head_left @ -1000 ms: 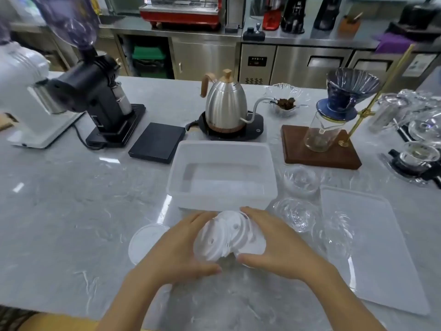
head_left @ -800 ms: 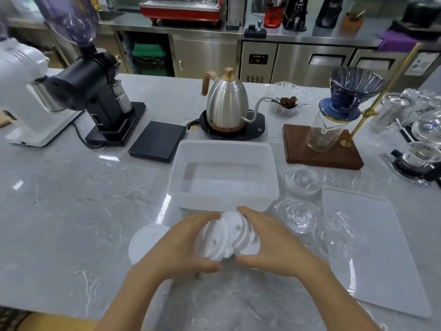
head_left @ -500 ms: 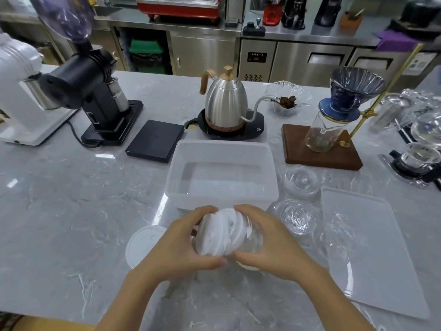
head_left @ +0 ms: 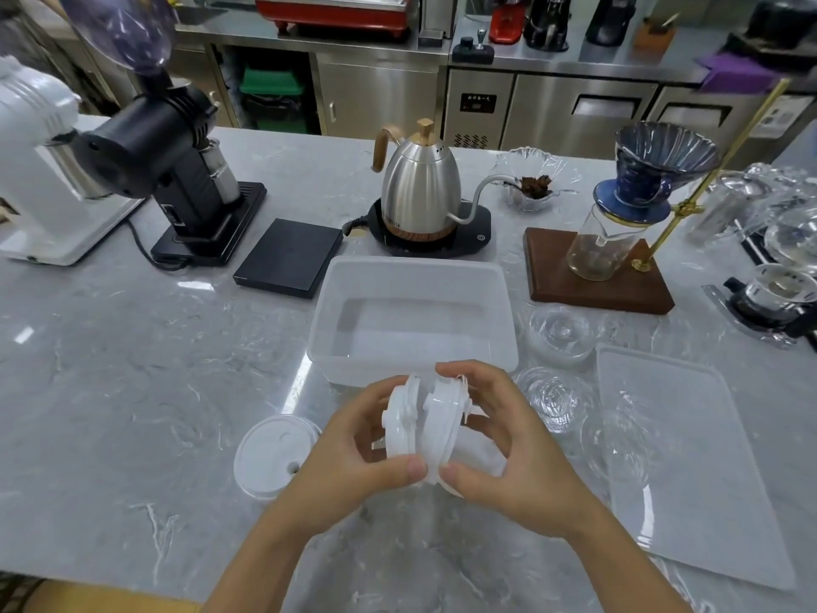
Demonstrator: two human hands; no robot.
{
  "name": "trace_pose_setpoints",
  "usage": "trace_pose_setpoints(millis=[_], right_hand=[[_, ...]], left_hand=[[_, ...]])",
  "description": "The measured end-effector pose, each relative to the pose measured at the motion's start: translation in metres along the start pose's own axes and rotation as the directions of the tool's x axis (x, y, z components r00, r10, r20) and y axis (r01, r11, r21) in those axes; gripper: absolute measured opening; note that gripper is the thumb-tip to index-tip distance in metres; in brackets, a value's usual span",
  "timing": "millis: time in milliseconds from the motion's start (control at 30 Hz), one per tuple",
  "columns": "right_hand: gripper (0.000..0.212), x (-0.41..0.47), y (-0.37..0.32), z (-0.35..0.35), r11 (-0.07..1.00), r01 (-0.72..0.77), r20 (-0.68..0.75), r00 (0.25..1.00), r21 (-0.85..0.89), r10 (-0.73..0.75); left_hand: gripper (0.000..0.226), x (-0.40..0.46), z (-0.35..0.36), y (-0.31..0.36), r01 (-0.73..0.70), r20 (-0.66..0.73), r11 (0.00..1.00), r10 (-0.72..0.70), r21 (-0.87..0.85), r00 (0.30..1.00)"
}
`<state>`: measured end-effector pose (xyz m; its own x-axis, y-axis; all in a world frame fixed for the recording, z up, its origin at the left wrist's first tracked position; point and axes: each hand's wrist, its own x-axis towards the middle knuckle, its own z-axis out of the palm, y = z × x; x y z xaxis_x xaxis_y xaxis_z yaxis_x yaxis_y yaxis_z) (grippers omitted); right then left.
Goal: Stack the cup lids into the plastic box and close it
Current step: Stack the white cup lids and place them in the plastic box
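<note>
A bunch of white cup lids (head_left: 420,429) stands on edge between my two hands, lifted just above the marble counter. My left hand (head_left: 353,453) grips the bunch from the left and my right hand (head_left: 508,449) from the right, thumbs nearly meeting below. The open translucent plastic box (head_left: 413,276) sits empty right behind the hands. One white lid (head_left: 269,453) lies flat on the counter to the left. Clear dome lids (head_left: 552,395) lie to the right. The flat box lid (head_left: 689,457) rests at the far right.
Behind the box stand a steel kettle (head_left: 420,188) on its base, a black scale (head_left: 289,256), a black grinder (head_left: 168,170) and a white machine (head_left: 40,170). A pour-over stand (head_left: 619,241) on a wooden base and glassware (head_left: 773,214) fill the right side.
My hands have gathered the fanned white lids together, tipped them up on edge and raised them slightly off the counter. The box and other lids have stayed put.
</note>
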<state>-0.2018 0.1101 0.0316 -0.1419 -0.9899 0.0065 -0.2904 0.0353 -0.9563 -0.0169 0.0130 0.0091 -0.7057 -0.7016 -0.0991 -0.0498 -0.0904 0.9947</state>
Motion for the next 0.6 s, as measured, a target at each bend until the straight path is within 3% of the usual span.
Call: trace_pose_setpoints(millis=[233,467,600], right_hand=[[0.088,-0.003,-0.017,-0.002,0.992,0.038,0.092,0.995,-0.122,-0.027],[0.095,-0.004,-0.03,-0.007,0.974,0.047,0.154,0.988,-0.222,-0.013],[0.096,-0.003,-0.031,-0.008,0.96,0.057,0.18,0.984,-0.276,-0.007]], left_hand=[[0.08,0.0,0.008,0.006,0.033,0.051,0.991,-0.026,-0.128,0.998],[0.073,-0.002,0.009,0.01,0.07,0.094,0.979,-0.053,-0.191,0.994],[0.081,-0.001,0.012,0.011,0.063,0.101,0.983,-0.046,-0.172,0.994]])
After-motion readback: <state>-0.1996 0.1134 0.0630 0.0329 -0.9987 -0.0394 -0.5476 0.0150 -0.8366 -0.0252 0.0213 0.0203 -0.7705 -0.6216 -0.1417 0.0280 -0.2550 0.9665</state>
